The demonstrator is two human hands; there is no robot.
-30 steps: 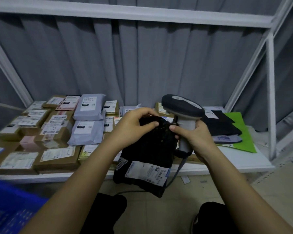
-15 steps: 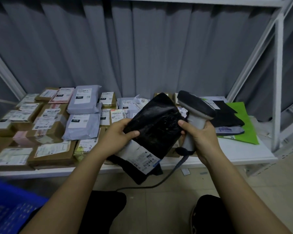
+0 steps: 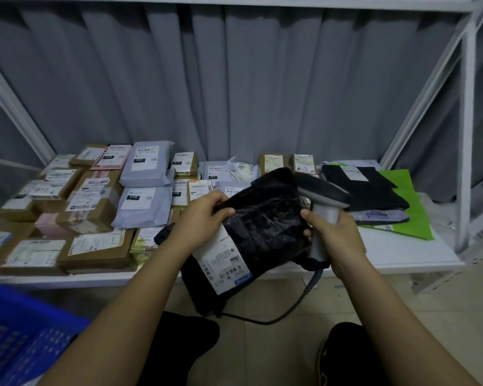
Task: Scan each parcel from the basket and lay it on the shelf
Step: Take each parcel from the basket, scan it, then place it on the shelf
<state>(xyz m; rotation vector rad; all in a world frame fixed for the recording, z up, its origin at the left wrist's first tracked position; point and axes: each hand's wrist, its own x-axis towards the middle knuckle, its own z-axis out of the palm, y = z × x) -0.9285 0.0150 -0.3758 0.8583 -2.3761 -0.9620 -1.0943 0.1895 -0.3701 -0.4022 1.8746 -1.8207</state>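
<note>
The black parcel (image 3: 262,227) hangs in front of the shelf (image 3: 402,254), above the floor, with its white label (image 3: 223,260) turned up toward the camera. The left hand (image 3: 204,215) pinches the parcel's upper left edge, thumb on top. The right hand (image 3: 332,235) is wrapped round the grip of the scanner (image 3: 322,201), and its thumb seems to press on the parcel's right edge as well, though the overlap makes that hard to be sure of. The parcel looks like a soft plastic mailer: it sags and creases, its lower end drooping, so it is likely light and limp, with a slick skin. It will handle best held by two opposite edges to keep the label flat for the scanner. The blue basket (image 3: 23,335) sits at lower left; boxed and bagged parcels (image 3: 95,218) already cover the shelf's left part.
</note>
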